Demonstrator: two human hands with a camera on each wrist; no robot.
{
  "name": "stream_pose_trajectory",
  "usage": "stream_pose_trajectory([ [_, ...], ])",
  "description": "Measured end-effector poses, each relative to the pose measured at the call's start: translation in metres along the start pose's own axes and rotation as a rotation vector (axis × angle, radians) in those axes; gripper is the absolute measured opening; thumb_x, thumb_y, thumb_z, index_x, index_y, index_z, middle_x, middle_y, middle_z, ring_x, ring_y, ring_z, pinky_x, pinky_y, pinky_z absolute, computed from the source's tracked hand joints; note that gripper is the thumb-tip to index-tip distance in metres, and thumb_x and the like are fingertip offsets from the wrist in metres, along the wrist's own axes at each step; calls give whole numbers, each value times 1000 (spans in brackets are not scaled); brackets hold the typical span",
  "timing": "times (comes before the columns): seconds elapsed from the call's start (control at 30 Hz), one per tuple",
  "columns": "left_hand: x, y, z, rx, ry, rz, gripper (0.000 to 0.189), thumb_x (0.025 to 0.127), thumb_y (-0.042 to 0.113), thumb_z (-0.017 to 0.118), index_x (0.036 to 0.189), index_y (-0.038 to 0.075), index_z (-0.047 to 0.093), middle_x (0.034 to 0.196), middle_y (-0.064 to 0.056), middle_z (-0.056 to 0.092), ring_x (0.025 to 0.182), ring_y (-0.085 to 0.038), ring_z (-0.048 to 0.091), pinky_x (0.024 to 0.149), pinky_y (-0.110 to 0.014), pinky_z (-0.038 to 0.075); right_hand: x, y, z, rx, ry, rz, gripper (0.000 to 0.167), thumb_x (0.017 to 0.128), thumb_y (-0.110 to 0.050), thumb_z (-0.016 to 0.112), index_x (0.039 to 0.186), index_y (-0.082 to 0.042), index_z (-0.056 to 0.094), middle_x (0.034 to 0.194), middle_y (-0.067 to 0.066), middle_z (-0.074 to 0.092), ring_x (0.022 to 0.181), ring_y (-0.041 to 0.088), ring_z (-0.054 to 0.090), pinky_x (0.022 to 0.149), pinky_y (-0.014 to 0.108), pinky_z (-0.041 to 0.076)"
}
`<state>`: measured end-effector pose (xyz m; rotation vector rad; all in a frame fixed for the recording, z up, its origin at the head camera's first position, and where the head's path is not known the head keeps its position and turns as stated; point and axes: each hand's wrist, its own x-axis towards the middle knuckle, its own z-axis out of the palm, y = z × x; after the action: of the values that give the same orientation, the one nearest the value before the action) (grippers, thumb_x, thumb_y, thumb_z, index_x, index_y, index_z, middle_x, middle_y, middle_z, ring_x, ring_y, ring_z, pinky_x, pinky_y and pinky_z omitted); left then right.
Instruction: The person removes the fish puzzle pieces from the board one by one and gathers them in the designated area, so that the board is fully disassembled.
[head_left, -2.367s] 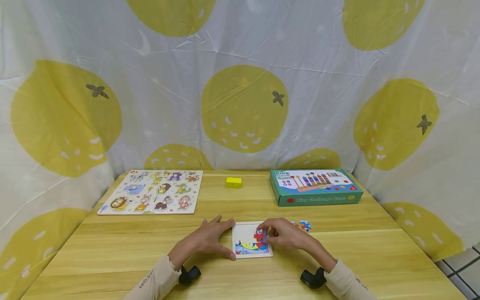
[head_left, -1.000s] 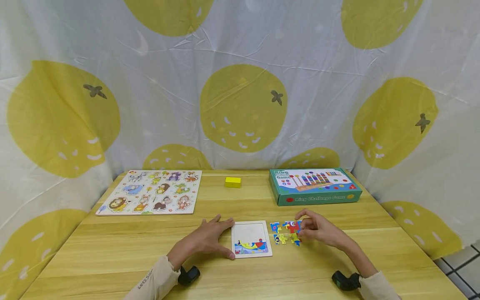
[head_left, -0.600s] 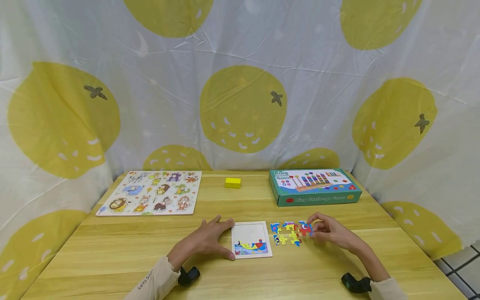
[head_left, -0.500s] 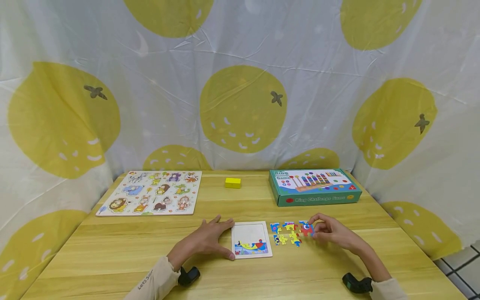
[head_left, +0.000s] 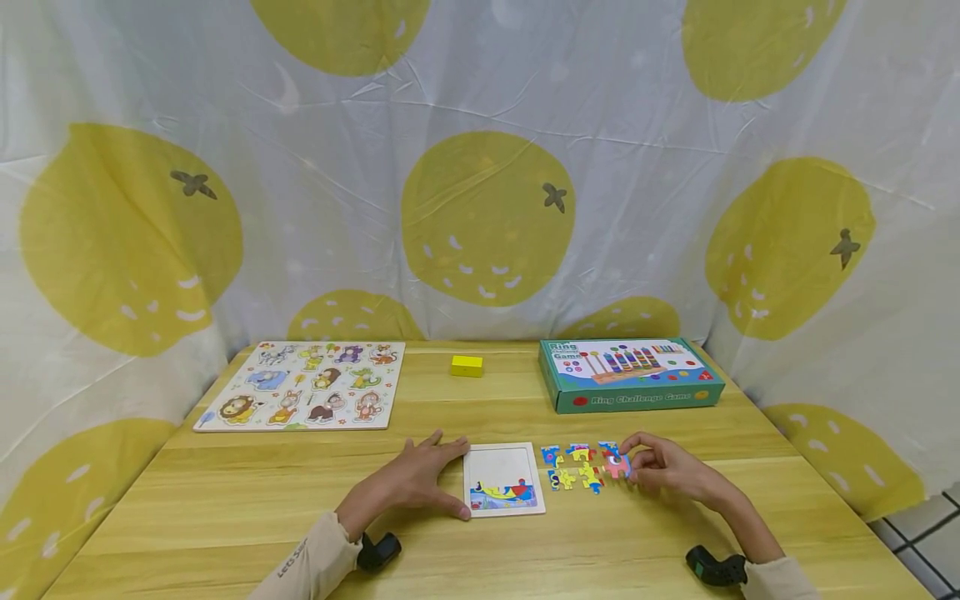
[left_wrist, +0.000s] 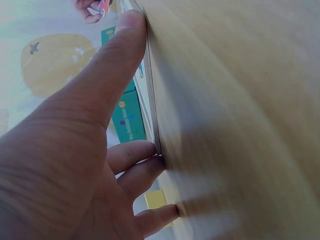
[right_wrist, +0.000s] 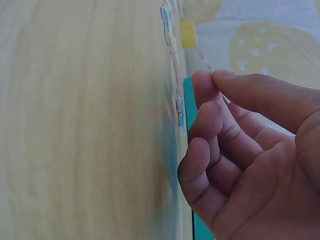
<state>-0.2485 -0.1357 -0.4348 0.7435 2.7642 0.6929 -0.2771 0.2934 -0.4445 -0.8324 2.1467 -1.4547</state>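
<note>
My right hand [head_left: 671, 468] pinches a red and blue jigsaw piece [head_left: 616, 464] with an eye printed on it, held tilted between thumb and forefinger. In the right wrist view only a thin edge of this piece [right_wrist: 204, 57] shows past the fingertips. Several loose jigsaw pieces [head_left: 566, 478] lie just left of it. Further left is a small puzzle tray [head_left: 504, 463], with fitted pieces along its bottom part and bare white above. My left hand [head_left: 411, 479] has its fingers spread, thumb and forefinger touching the tray's left edge.
An animal puzzle board [head_left: 300, 385] lies at the back left of the wooden table [head_left: 225, 508]. A yellow block [head_left: 467, 367] stands at the back middle, and a green Ring Challenge Game box [head_left: 633, 377] at the back right. A lemon-print curtain [head_left: 637, 208] hangs behind.
My right hand has carried the red jigsaw piece from above the tray to the right, past the loose pieces. Lately the piece has tilted slightly. My left hand stays at the tray.
</note>
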Motion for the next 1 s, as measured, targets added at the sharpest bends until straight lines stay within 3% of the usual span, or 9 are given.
stream_pose_trajectory([
  [0.23, 1, -1, 1, 4, -1, 0, 98, 68, 62, 76, 145, 12, 43, 151, -6, 40, 143, -42, 20, 107, -72, 9, 0, 3, 0, -18, -4, 14, 31, 96, -3, 53, 119, 13, 40, 79, 31, 55, 59, 15, 48, 48, 31, 41],
  [0.57, -1, 0, 0, 3, 0, -2, 99, 67, 62, 76, 146, 12, 42, 151, -7, 39, 142, -43, 20, 107, -73, 9, 0, 3, 1, -23, 1, 62, 32, 95, -3, 55, 119, 13, 42, 80, 9, 61, 61, 6, 49, 50, 24, 41],
  [1.0, 0, 0, 0, 1, -3, -8, 99, 68, 62, 76, 146, 12, 42, 151, -7, 39, 143, -42, 20, 107, -72, 9, -1, 0, 2, -94, 48, 118, 31, 94, -3, 56, 120, 11, 48, 83, 13, 59, 60, 10, 48, 51, 23, 42],
])
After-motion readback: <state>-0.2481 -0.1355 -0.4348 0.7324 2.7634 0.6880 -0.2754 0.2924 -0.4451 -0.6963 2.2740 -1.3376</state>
